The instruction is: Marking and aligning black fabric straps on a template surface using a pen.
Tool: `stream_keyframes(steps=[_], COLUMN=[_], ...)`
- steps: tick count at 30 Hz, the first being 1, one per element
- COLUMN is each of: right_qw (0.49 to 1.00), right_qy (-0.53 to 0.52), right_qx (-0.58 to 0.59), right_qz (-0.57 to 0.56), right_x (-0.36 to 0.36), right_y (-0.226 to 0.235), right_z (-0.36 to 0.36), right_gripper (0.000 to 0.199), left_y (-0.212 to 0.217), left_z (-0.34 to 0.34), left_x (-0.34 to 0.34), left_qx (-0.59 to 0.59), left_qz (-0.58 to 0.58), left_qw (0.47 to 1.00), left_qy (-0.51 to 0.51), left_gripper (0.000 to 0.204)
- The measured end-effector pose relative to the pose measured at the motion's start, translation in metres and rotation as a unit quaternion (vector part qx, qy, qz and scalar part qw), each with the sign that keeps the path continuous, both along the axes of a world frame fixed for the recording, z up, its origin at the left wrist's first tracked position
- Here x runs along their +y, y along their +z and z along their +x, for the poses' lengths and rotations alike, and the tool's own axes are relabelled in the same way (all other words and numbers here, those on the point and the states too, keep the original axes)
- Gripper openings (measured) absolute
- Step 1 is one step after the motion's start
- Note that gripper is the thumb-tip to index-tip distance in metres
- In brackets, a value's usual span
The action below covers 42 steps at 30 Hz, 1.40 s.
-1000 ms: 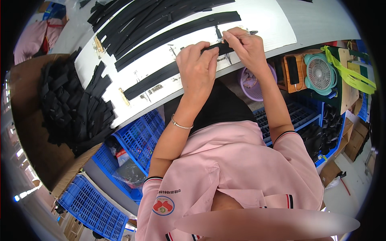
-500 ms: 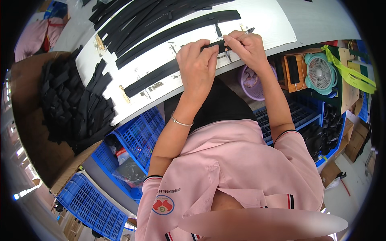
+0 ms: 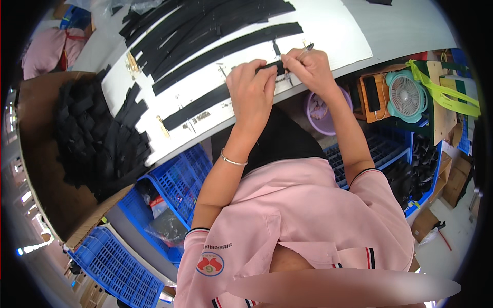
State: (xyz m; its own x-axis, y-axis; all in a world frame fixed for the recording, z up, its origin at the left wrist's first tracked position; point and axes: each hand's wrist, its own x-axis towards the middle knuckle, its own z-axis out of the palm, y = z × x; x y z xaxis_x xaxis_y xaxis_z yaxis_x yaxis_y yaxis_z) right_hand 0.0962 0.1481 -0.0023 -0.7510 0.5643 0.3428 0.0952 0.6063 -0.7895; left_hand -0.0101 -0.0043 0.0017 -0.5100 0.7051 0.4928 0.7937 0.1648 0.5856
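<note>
Pinching one black strip (image 3: 215,100) on the white board (image 3: 334,31): left hand (image 3: 251,90), and right hand (image 3: 308,69) with pen (image 3: 304,51).

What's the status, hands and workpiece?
Left hand and right hand both pinching black strip on white table. Right holds thin tool too. Nothing obstructing.

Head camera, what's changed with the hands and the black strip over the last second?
Little: both hands crept slightly leftward along the black strip. The left hand still presses it down; the right hand keeps its grip on a thin metal tool. The white table and the other strips are unchanged.
</note>
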Motion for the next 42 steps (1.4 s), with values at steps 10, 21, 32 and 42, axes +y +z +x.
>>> stream_keyframes(steps=[10,21,32,42], right_qw=[0.959,0.983,0.984,0.974], right_qy=[-0.042,-0.062,-0.061,-0.075], right_qx=[0.088,0.105,0.052,0.072], right_qz=[-0.266,-0.134,-0.161,-0.2], right_x=[0.0,-0.006,0.017,0.007], right_y=[0.006,0.0,-0.026,-0.01], right_z=[0.013,0.007,0.002,0.007], right_gripper=[0.028,0.029,0.026,0.024], left_y=[0.001,-0.012,-0.001,0.033], left_z=[-0.03,-0.185,-0.258,-0.124], left_x=[0.012,0.094,0.126,-0.047], left_qx=[0.103,0.199,0.345,0.035], left_qz=[-0.153,-0.192,-0.142,-0.049], left_qw=[0.983,0.957,0.895,0.997], left_qy=[-0.023,0.088,0.244,0.048], left_gripper=[0.077,0.103,0.079,0.057])
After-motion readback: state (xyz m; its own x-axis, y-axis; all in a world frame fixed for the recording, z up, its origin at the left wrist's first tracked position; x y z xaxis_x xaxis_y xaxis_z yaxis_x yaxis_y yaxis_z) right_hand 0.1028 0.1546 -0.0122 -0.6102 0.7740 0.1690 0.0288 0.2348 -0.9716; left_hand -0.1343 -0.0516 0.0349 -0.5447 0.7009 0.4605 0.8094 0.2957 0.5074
